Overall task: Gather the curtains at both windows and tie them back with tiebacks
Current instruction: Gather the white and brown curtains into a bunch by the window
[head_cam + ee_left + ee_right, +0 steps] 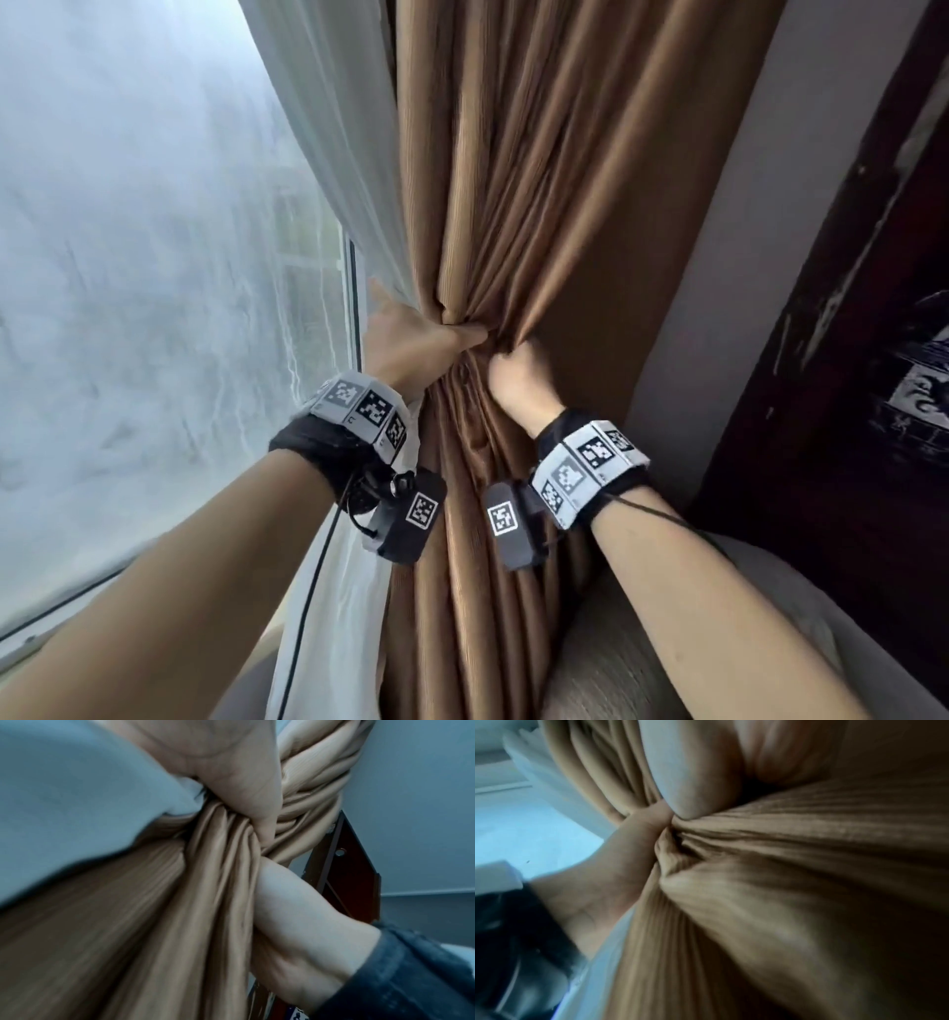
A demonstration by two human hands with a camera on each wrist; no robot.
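A brown ribbed curtain (539, 180) hangs bunched into tight folds at the window's right side, pinched to a narrow waist at mid-height. My left hand (411, 339) wraps that waist from the left, thumb across the front, and also holds the white sheer curtain (328, 128) against it. My right hand (518, 380) grips the same bunch just below and to the right, fingers hidden in the folds. The left wrist view shows my left hand (241, 787) clamped on the brown curtain (205, 882), my right hand (295, 912) alongside. I see no tieback.
The window (128, 282) fills the left, its sill (46, 611) low at the left. A pale wall strip (729, 267) and a dark wooden cabinet (847, 360) stand close on the right. Grey upholstery (642, 668) lies below my right arm.
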